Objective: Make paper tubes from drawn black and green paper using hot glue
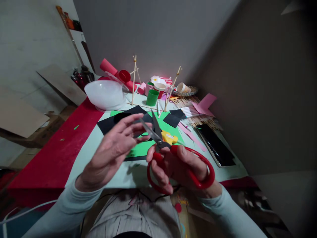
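My right hand (pixel 180 165) grips a pair of red-handled scissors (pixel 209 175), fingers through the loops. The blades are partly apart and point up and away to the left. Close beside the blade tips, my left hand (pixel 115 145) is raised with its fingers spread, slightly blurred, and nothing shows in it. Below both hands lie a green sheet (pixel 138 150) and dark sheets of paper (pixel 105 125) on the table. A yellow tool (pixel 170 137), perhaps a glue gun, sits just behind the scissors, its front partly covered.
A white translucent bowl (pixel 105 94) stands at the left. Behind are stick frames (pixel 134 79), a green cup (pixel 152 98) and red paper rolls (pixel 109 66). On the right lie a black phone-like slab (pixel 215 145), white markers (pixel 190 111) and folded pink paper (pixel 206 102). A wall rises behind.
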### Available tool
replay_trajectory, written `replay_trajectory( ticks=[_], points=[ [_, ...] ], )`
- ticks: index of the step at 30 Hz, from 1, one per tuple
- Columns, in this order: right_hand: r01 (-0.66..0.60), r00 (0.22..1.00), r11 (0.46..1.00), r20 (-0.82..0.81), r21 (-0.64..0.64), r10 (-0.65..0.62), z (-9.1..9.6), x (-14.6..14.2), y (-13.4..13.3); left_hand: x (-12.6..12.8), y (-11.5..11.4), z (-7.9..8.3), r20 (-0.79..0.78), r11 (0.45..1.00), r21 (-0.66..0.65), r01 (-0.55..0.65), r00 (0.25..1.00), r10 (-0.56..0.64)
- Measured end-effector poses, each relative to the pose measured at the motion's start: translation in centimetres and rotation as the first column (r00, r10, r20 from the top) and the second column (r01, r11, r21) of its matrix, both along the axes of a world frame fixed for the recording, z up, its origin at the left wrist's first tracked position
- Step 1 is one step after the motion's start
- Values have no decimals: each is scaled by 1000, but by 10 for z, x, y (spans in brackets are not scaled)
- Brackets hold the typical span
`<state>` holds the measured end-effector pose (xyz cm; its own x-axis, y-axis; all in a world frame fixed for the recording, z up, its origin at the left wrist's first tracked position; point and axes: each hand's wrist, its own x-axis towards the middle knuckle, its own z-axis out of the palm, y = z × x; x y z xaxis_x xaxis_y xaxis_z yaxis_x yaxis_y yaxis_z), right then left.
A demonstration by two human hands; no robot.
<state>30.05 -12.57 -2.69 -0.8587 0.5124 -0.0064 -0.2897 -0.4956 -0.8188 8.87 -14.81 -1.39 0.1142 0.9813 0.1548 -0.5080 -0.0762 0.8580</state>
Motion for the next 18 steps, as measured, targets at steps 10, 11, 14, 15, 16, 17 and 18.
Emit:
replay_trajectory(
  ticks=[10, 11, 14, 15, 16, 17, 18],
  points=[
    [-166, 984, 983, -81, -75, 160, -13, -18, -25, 7, -16, -11, -18, 966, -253, 49, 998, -56],
    [-180, 980, 981, -99, -74, 172, -16, -19, -29, 4, -18, -14, -37, 964, -266, 16, 999, -27],
    [-215, 971, 975, -120, -54, 208, -22, -20, -42, -6, -27, -25, -88, 966, -259, 7, 996, -31],
    [-202, 975, 978, -100, -52, 196, -23, -21, -46, -10, -30, -28, -109, 971, -237, 42, 992, -70],
    [-176, 983, 983, -57, -42, 174, -24, -21, -49, -15, -32, -31, -121, 974, -216, 66, 988, -94],
    [-145, 989, 989, 5, -17, 145, -24, -21, -52, -20, -35, -33, -123, 975, -206, 81, 987, -108],
    [-106, 992, 994, 77, 21, 104, -24, -21, -54, -24, -38, -34, -120, 977, -200, 77, 988, -102]
  ],
)
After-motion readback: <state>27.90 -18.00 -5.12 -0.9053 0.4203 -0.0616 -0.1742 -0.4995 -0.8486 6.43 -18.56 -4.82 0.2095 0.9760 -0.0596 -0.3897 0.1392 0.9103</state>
